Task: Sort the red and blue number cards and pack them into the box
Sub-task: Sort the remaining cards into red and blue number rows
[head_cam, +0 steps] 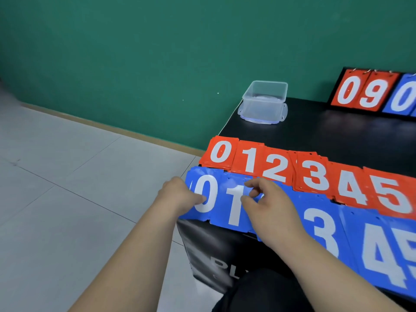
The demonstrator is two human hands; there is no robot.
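The person's dark-clad knee [265, 289] is showing at the bottom edge, in front of the glossy black front panel [202, 248] of the table. Both bare forearms are reaching forward to the near left corner of the black rectangular table [315, 131].

The row of blue plastic number cards [351, 233] is lying along the near table edge, overlapping, with 0, 1, 3, 4 and 5 readable. The left hand [180, 194] is grasping the blue card marked 0 [206, 188] at its left edge, thumb on top. The right hand [272, 206] is clenching, thumb and forefinger pinching a card in the blue row just right of the blue card marked 1 [234, 206]; which card cannot be told.

The row of red plastic number cards [315, 174], 0 to 5, is lying just behind, touching the blue row.

Farther back, the clear square plastic box [265, 97] is standing open on its clear lid [281, 115]. At the far right, a red-and-blue flip scoreboard [369, 91] is standing upright against the green wall [135, 52]. Grey floor tiles [67, 176] are lying to the left.
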